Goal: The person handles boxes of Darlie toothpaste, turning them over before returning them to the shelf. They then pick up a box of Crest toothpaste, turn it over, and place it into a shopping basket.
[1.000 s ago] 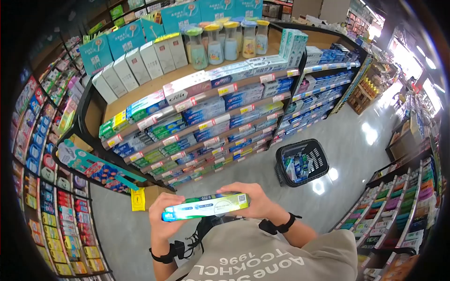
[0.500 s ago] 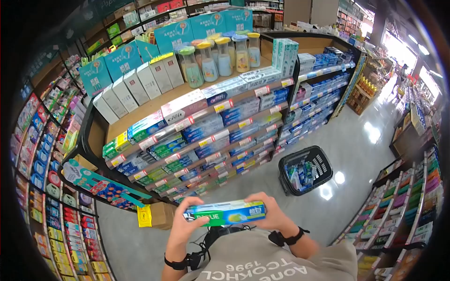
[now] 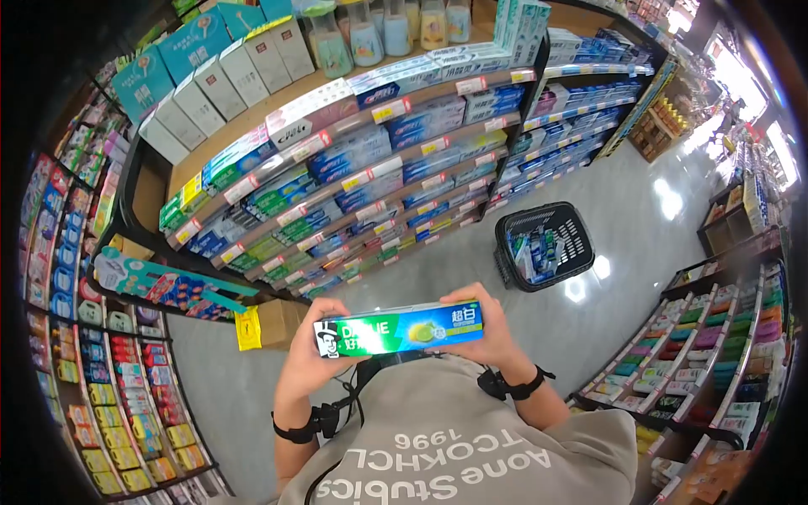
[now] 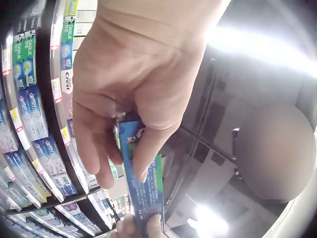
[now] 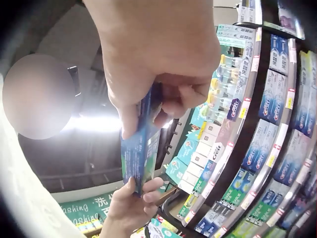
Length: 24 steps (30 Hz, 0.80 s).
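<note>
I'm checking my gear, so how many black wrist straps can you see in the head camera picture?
2: the left strap sits just behind the left hand, the right strap just behind the right hand; both hold the toothpaste box.

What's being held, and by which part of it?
A toothpaste box, by its two ends: the left hand grips the green-and-white end, the right hand the blue end.
</note>
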Available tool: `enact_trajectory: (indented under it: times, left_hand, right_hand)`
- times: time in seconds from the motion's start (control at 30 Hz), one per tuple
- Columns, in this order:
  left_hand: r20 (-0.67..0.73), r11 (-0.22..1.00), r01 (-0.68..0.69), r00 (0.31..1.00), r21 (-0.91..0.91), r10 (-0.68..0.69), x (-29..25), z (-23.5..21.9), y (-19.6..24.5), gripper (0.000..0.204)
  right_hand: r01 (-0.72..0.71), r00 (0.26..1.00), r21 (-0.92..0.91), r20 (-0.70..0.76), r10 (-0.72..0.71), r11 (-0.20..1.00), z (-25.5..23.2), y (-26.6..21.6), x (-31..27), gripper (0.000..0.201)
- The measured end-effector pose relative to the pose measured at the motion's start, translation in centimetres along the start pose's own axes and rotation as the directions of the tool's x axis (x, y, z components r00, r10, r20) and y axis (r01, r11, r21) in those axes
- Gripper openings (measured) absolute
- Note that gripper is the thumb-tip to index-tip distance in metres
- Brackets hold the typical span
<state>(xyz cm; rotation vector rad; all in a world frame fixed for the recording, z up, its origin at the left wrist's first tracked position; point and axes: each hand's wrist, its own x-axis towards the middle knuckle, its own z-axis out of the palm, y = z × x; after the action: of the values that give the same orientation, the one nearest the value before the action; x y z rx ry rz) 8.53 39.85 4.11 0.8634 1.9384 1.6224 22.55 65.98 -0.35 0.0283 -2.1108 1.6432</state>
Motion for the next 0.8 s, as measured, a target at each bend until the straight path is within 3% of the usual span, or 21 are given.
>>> enact_trajectory:
  times: [0.1, 0.2, 0.23, 0.33, 0.37, 0.47, 0.57, 0.67, 0.7, 0.8]
  left_hand:
    - [0.025, 0.997, 0.079, 0.997, -0.012, -0.078, -0.1, -0.4, 0.5, 0.062]
    - [0.021, 0.996, -0.012, 1.0, 0.087, 0.01, 0.5, -1.1, 0.5, 0.06]
    - [-0.017, 0.999, 0.034, 0.999, 0.009, -0.034, 0.7, -0.9, 0.4, 0.061]
    - [-0.044, 0.992, -0.117, 0.992, 0.047, 0.119, 1.9, -0.6, 0.5, 0.063]
    - [-0.055, 0.992, -0.12, 0.991, 0.031, 0.121, 1.9, -0.6, 0.6, 0.064]
    - [-0.016, 0.999, 0.038, 0.999, -0.002, -0.038, 1.2, -1.3, -0.3, 0.069]
    - [-0.048, 1.0, -0.019, 0.999, -0.015, 0.019, 1.2, -1.3, -1.0, 0.072]
    - [-0.13, 0.98, 0.021, 0.99, -0.197, -0.047, 1.3, -0.6, -0.3, 0.073]
    - [-0.152, 0.988, -0.008, 0.988, -0.151, -0.015, 1.3, -0.5, -1.1, 0.07]
    - [-0.082, 0.931, 0.133, 0.982, -0.339, -0.17, 0.9, -0.2, -0.4, 0.072]
  right_hand:
    - [-0.032, 0.999, 0.066, 0.027, 0.03, 0.997, 0.5, 0.7, -0.3, 0.067]
    - [-0.071, 0.997, 0.048, 0.021, 0.071, 0.996, 0.7, 0.3, -0.2, 0.07]
    - [-0.086, 0.996, 0.032, 0.019, 0.085, 0.996, 0.8, 0.2, -0.1, 0.072]
    - [-0.044, 0.998, 0.225, 0.046, 0.034, 0.973, 1.2, 1.5, 0.3, 0.079]
    - [-0.045, 0.997, 0.193, 0.068, 0.033, 0.98, 1.0, 1.5, 0.3, 0.085]
    - [-0.04, 0.995, 0.163, 0.099, 0.024, 0.986, 0.6, 0.8, 0.2, 0.1]
    - [0.038, 0.995, 0.222, 0.079, -0.056, 0.974, 0.8, 0.5, 0.4, 0.116]
    - [0.095, 0.988, 0.177, 0.102, -0.115, 0.98, 0.9, 0.3, 0.9, 0.114]
    - [0.078, 0.99, 0.179, 0.1, -0.097, 0.981, 1.0, 0.5, 0.9, 0.114]
    - [0.065, 0.993, 0.188, 0.085, -0.082, 0.98, 1.6, 1.5, 1.3, 0.112]
